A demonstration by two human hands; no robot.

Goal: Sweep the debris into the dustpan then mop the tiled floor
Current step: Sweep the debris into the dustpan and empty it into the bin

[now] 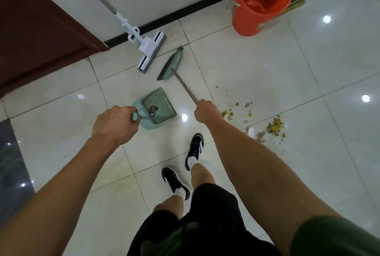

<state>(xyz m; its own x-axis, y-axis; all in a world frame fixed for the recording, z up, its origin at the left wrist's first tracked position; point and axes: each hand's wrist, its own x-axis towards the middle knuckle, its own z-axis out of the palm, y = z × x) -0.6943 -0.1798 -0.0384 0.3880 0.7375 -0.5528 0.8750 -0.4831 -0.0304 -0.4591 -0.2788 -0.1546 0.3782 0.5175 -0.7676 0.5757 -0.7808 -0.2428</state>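
From the head camera, looking down at the pale tiled floor [257,66], the person is standing with both arms stretched forward. The left hand [115,123] is gripping the handle of the green dustpan [158,107], fingers curled round it; the pan is lying just in front of that hand with its open mouth pointing far and right, and a small dark clump of dirt is sitting inside it by the comb teeth. The right hand [206,110] is clenching the metal handle of the broom [170,64], whose green head is resting farther off, between the dustpan and the mop, well apart from the mess.

The debris [273,127], yellow and brown crumbs with a scrap of white paper, is lying scattered on the tiles to the right of the right forearm, in a larger pile near the right and smaller bits trailing left and far towards the broom handle.

The mop [151,52], white with a flat sponge head, is leaning with its head on the floor at the far side by the black skirting, its steel pole running up to the far left. An orange bin [259,6] lined with a red bag is standing at the far right against the wall. A brown door [39,29] is filling the far left. Two black-and-white shoes [193,150] are standing on the near tiles.
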